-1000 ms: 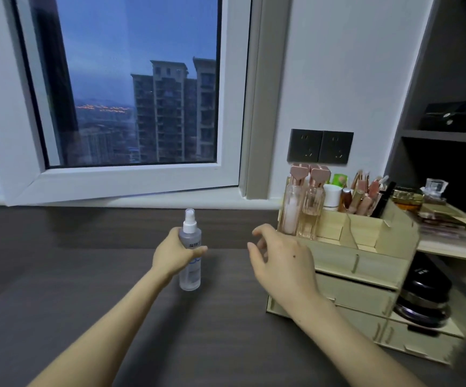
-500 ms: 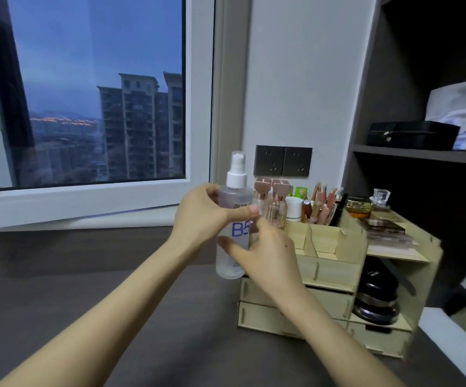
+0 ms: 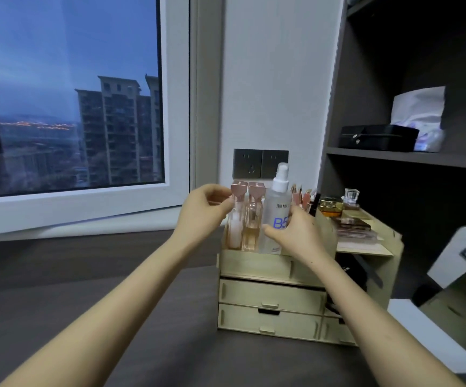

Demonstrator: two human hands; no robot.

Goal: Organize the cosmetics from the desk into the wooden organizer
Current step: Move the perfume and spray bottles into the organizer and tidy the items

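Dark desk (image 3: 114, 317) holds wooden organizer (image 3: 270, 297) by window (image 3: 67, 93).

Three bottles (image 3: 250, 219), two hands (image 3: 202, 209)

spray bottle (image 3: 277, 210) in organizer (image 3: 257, 265), right of two bottles (image 3: 243, 222)

Head-worn view, forward-down, close.
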